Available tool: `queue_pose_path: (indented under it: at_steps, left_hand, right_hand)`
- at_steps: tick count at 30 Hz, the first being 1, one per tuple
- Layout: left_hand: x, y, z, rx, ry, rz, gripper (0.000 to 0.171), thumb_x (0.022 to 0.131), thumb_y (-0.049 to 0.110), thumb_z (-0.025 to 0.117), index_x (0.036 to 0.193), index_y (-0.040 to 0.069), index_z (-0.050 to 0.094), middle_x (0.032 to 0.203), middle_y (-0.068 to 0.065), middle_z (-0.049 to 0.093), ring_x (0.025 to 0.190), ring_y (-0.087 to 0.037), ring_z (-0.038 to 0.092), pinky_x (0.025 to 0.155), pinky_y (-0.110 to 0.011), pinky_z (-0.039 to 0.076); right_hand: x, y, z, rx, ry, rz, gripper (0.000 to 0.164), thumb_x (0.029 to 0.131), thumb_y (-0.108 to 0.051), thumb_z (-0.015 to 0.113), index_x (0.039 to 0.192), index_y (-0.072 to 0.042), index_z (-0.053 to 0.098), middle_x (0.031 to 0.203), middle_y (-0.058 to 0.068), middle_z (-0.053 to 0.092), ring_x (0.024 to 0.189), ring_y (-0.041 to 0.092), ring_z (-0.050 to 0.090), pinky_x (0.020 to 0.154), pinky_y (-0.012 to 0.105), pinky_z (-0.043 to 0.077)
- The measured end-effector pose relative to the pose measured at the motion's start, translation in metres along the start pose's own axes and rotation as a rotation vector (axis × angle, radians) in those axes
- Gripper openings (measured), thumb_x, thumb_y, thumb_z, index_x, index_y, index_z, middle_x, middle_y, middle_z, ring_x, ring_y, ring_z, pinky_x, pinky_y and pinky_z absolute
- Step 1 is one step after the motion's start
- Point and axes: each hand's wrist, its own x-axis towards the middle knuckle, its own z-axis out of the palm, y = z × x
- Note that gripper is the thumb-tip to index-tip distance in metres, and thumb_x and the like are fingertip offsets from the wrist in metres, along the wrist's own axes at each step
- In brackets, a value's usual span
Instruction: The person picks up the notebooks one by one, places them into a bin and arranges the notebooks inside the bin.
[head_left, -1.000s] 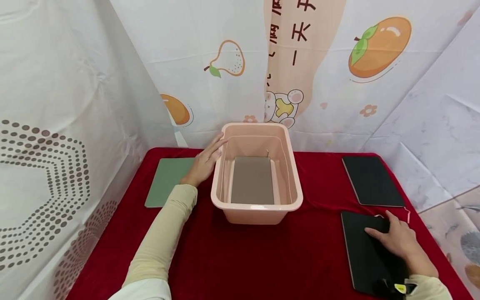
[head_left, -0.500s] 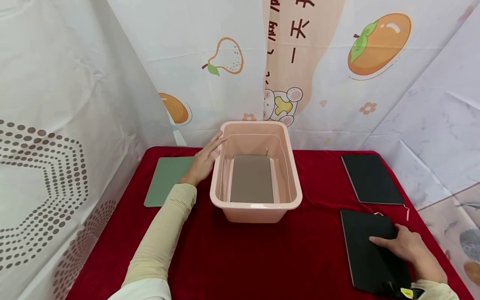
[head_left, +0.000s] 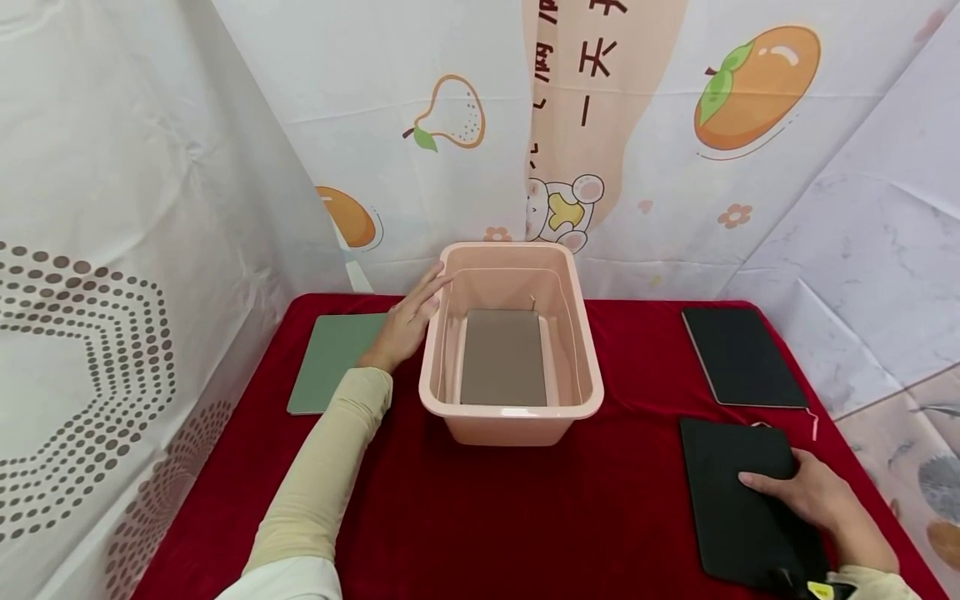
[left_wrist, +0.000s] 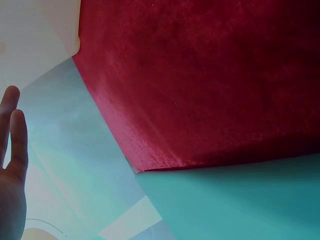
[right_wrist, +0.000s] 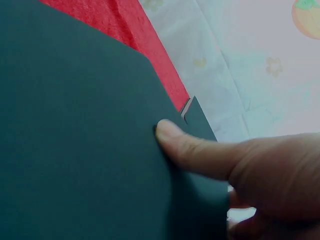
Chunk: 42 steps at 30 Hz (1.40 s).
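Observation:
At the lower right, my right hand (head_left: 813,496) grips the outer edge of a black notebook (head_left: 738,508), thumb on its cover and fingers at the edge. The right wrist view shows the thumb (right_wrist: 185,147) pressed on the dark cover (right_wrist: 90,120), with the other fingers mostly hidden. My left hand (head_left: 405,329) rests with extended fingers against the left side of a pink plastic basin (head_left: 512,429). Inside the basin lies a grey-brown notebook (head_left: 504,358). In the left wrist view, two straight fingers (left_wrist: 19,137) show at the left edge.
A green notebook (head_left: 330,358) lies left of the basin, partly behind the left forearm. Another black notebook (head_left: 746,358) with a pink ribbon lies at the back right. Red cloth (head_left: 525,517) covers the table, and printed curtains (head_left: 645,208) enclose it.
My right hand has shifted slightly right to the black notebook's outer edge and taken hold of it, and the notebook's near cover now looks slightly tilted. The left hand stays on the basin.

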Motion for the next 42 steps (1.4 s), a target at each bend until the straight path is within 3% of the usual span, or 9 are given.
queue_pose_path:
  at_steps: [5,13,21,31,38,42]
  left_hand:
    - [0.001,0.000,0.000,-0.008,0.009,0.004,0.051,0.109,0.052,0.031,0.154,0.031,0.046,0.165,0.030,0.021,0.155,-0.011,0.030,0.124,-0.056,0.028]
    - [-0.001,0.000,-0.001,-0.004,0.012,0.010,0.051,0.109,0.051,0.032,0.154,0.031,0.046,0.166,0.029,0.022,0.155,-0.012,0.030,0.123,-0.057,0.029]
    - [-0.001,0.001,-0.001,-0.012,0.011,0.011,0.050,0.110,0.050,0.033,0.153,0.030,0.047,0.166,0.029,0.022,0.155,-0.011,0.029,0.124,-0.055,0.028]
    - [0.000,0.001,0.000,-0.011,0.011,0.018,0.050,0.110,0.049,0.033,0.154,0.030,0.047,0.166,0.029,0.022,0.156,-0.011,0.028,0.124,-0.055,0.028]
    - [-0.001,0.003,0.000,-0.017,0.015,0.013,0.051,0.110,0.050,0.032,0.153,0.029,0.047,0.166,0.028,0.023,0.156,-0.011,0.029,0.124,-0.055,0.028]
    - [-0.001,0.004,0.000,-0.019,0.014,0.014,0.050,0.110,0.050,0.032,0.153,0.030,0.047,0.166,0.028,0.023,0.155,-0.010,0.029,0.124,-0.054,0.028]
  right_hand:
    - [0.000,0.003,0.004,0.025,0.062,-0.044,0.118,0.091,-0.065,0.062,0.145,0.028,0.013,0.133,0.051,0.037,0.107,0.055,0.052,0.089,0.064,0.051]
    - [-0.003,0.004,0.014,0.084,0.211,-0.222,0.102,0.097,-0.046,0.065,0.143,0.030,0.014,0.128,0.051,0.037,0.102,0.053,0.056,0.082,0.062,0.053]
    - [-0.009,0.001,0.016,0.057,0.205,-0.077,0.113,0.097,-0.062,0.056,0.149,0.023,0.004,0.140,0.050,0.030,0.115,0.063,0.045,0.091,0.071,0.045]
    - [-0.014,-0.004,0.021,0.121,0.279,-0.043,0.109,0.097,-0.057,0.059,0.151,0.021,0.007,0.139,0.047,0.032,0.113,0.060,0.045,0.088,0.067,0.046]
    - [-0.020,-0.008,0.021,0.164,0.379,-0.066,0.084,0.102,-0.037,0.057,0.151,0.018,0.015,0.125,0.043,0.047,0.097,0.046,0.058,0.078,0.058,0.048]
    - [-0.026,-0.011,0.020,0.172,0.414,-0.073,0.077,0.103,-0.031,0.056,0.152,0.015,0.019,0.123,0.040,0.051,0.086,0.033,0.060,0.070,0.041,0.046]
